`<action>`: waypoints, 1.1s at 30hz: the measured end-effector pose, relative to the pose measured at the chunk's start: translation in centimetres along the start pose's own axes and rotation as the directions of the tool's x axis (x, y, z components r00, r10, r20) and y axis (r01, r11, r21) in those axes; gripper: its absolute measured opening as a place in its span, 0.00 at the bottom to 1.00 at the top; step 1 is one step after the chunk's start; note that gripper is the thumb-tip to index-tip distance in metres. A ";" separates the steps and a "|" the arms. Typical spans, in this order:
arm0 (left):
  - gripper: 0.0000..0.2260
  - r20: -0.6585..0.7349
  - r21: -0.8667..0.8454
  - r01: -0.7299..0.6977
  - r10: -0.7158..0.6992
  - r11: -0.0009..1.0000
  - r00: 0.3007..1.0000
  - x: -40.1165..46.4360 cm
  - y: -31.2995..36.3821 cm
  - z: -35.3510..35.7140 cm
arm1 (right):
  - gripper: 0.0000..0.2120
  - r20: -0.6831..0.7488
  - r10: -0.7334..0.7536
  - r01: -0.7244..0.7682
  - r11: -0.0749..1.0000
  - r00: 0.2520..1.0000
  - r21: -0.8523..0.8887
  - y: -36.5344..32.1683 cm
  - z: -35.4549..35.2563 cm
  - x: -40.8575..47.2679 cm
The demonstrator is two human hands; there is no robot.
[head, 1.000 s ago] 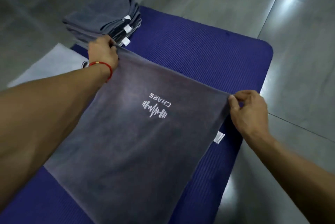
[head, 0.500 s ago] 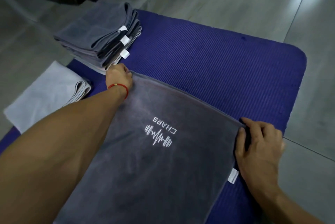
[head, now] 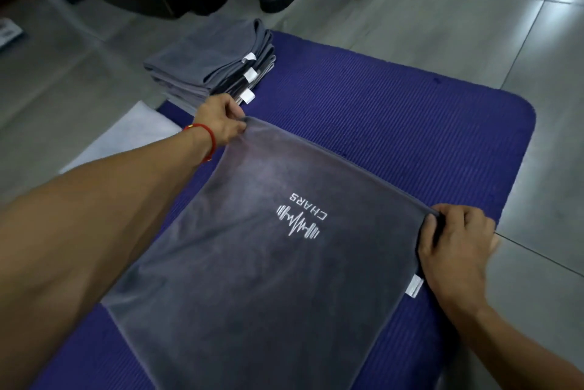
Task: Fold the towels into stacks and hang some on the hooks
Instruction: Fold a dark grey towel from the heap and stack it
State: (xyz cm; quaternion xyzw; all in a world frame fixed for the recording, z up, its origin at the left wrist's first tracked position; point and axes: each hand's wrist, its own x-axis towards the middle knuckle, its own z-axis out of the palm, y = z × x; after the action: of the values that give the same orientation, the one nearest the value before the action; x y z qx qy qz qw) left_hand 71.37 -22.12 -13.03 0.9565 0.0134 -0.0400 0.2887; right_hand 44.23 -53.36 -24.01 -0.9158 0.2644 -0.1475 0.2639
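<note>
Item: grey logo towel [head: 252, 263], spread on purple mat [head: 410, 143]. Left hand [head: 221, 124] and right hand [head: 455, 244] each pinched a far corner, apparently doubled. Step: folding. Next: even fold, then onto folded stack [head: 215, 64].

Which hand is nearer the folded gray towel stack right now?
Left. The left hand pinches the gray towel corner just in front of the stack; the right hand holds the opposite corner, far across the mat.

Mat [head: 395, 111] bare beyond towel [head: 252, 263]; stack [head: 215, 64] far-left
</note>
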 end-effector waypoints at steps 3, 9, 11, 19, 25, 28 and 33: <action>0.14 0.029 -0.047 -0.073 0.074 0.996 0.997 -2.7 -0.6 -3.9 | 0.07 0.064 0.011 -0.013 1.000 0.998 0.027 -0.5 -1.2 -0.1; 0.13 0.054 -0.129 -0.136 0.144 0.982 0.988 -11.4 -3.0 -12.8 | 0.06 0.045 0.057 -0.067 0.959 0.997 0.275 -5.5 -5.9 -3.3; 0.12 -0.015 -0.138 -0.127 0.126 0.982 0.992 -15.0 -4.9 -16.2 | 0.05 0.015 -0.012 0.006 0.941 1.000 0.339 -8.8 -7.9 -3.9; 0.11 -0.265 -0.265 0.008 -0.081 0.964 0.961 -33.0 -14.9 -32.7 | 0.08 0.035 -0.539 0.463 0.754 0.842 0.465 -27.3 -14.3 -5.5; 0.10 -0.444 -0.178 0.069 -0.143 0.982 0.885 -45.3 -23.0 -42.6 | 0.11 -0.041 -0.809 0.723 0.501 0.587 0.476 -42.5 -17.4 -10.6; 0.12 -0.593 -0.182 0.078 -0.172 0.980 0.787 -50.4 -25.0 -45.7 | 0.10 -0.059 -0.835 0.716 0.431 0.547 0.549 -48.8 -17.5 -13.4; 0.08 -0.668 -0.470 0.003 -0.358 0.883 0.652 -57.2 -26.2 -48.2 | 0.13 -0.043 -0.842 0.598 0.345 0.538 0.724 -55.4 -15.0 -17.9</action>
State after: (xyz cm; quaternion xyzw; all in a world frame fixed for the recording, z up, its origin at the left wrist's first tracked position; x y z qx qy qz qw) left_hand 16.45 26.27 17.34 0.7951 0.2353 0.3247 0.4550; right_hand 45.95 -9.48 17.00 -0.7847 -0.2969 -0.1729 0.5159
